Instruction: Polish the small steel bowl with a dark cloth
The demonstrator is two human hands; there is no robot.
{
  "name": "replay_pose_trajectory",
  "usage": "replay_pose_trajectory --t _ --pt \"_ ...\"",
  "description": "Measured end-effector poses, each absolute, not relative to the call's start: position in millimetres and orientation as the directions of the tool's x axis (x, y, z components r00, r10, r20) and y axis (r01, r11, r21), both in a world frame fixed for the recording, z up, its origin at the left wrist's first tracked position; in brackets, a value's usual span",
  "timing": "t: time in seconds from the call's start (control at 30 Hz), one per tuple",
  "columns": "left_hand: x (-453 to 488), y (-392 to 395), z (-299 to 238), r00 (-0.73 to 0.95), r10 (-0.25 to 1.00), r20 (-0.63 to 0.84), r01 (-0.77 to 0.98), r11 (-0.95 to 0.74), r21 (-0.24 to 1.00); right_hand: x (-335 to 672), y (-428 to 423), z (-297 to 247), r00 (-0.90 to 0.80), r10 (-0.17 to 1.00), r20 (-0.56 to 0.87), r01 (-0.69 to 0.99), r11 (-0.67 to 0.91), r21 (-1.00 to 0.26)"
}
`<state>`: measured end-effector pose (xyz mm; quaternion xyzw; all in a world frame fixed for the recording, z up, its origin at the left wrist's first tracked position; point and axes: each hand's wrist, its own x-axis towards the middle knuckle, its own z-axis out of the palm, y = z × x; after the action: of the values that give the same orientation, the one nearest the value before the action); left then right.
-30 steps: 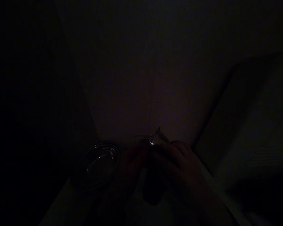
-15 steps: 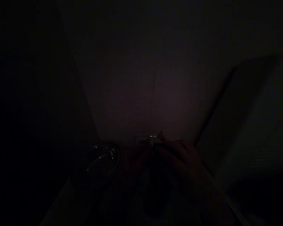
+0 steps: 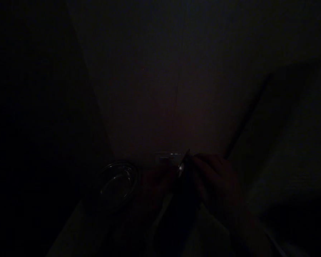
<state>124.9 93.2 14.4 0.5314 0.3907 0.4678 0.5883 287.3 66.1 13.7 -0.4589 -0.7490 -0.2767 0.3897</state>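
Observation:
The scene is very dark. My right hand [image 3: 216, 178] is closed, its fingers bent around the upper right side of a thin, dark object with a shiny edge [image 3: 186, 157]. A small bright glint shows on the object's near face; its kind cannot be made out. From the left, my left hand [image 3: 159, 182] reaches to the same object. Its fingers look bent against the lower left side, though shadow hides most of them. Below the hands, a dark shape blends into shadow.
To the left stands a shiny oval bowl or dish [image 3: 117, 185] with a bright rim. Behind the hands, a small rectangular plate [image 3: 167, 156] sits low at the pale wall [image 3: 149, 100]. A slanted dark-edged panel [image 3: 278, 132] rises on the right.
My right hand and the thin object have shifted slightly right. A glint now shows on the object's face. The reddish glow on the wall has dimmed.

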Motion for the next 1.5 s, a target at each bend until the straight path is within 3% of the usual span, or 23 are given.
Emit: replay_pose_trajectory --t 0.37,0.67,0.87,1.03,1.3,1.5 --pt "128 96 26 0.176 0.984 -0.021 -0.153 0.048 0.987 281 60 25 -0.446 0.446 0.776 0.808 0.574 0.135" --pt "127 95 13 0.307 0.950 0.061 -0.163 -0.011 0.987 289 68 12 -0.241 0.520 0.819 0.929 0.368 0.040" --pt "126 94 20 0.212 0.977 0.018 -0.089 0.000 0.996 290 66 15 -0.328 0.521 0.788 0.883 0.465 0.061" --pt "126 97 20 0.181 0.983 -0.012 -0.168 0.043 0.985 280 61 19 -0.415 0.491 0.766 0.825 0.558 0.089" --pt "127 96 8 0.256 0.966 0.028 -0.138 0.008 0.990 289 69 8 -0.201 0.569 0.797 0.937 0.349 -0.012" --pt "128 99 11 0.245 0.969 0.021 -0.146 0.016 0.989 287 65 13 -0.328 0.542 0.774 0.887 0.458 0.055"
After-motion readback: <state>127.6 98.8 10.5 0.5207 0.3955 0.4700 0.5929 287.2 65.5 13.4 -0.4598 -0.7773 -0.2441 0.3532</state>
